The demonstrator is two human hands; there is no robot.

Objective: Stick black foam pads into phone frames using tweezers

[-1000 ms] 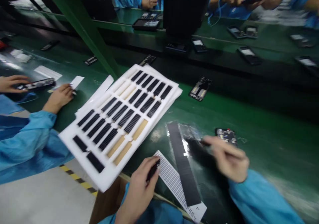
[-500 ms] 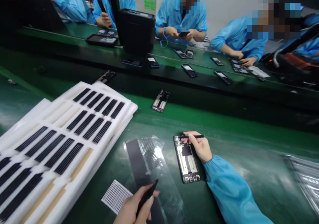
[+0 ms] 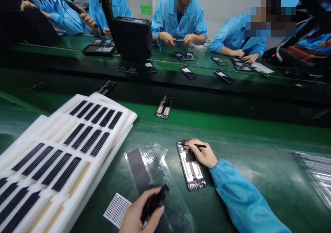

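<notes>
My right hand [image 3: 204,153] grips slim black tweezers [image 3: 199,145], their tip at the top end of an opened phone body [image 3: 191,167] lying on the green table. The body shows light metal plates and a dark strip. Between the thumb and fingers of my left hand [image 3: 141,210] is a black plastic phone part [image 3: 155,202] with an uneven edge, tilted above the table. Clear film sheets [image 3: 152,160] with small dots and a dark band lie under and beyond this hand. Next to it is a white card [image 3: 117,209] covered in small dark dots.
Stacked white foam trays [image 3: 88,164] with rows of black strips fill the left. Another opened phone body [image 3: 164,107] lies farther back. Shiny clear trays [image 3: 315,174] are at right. Across the line, people in blue handle phones beside a black box [image 3: 132,38].
My left hand has turned the black phone part, so more of its broad side shows. My right hand stays at the phone's top end, the tweezers tilted differently. The whole view has shifted slightly.
</notes>
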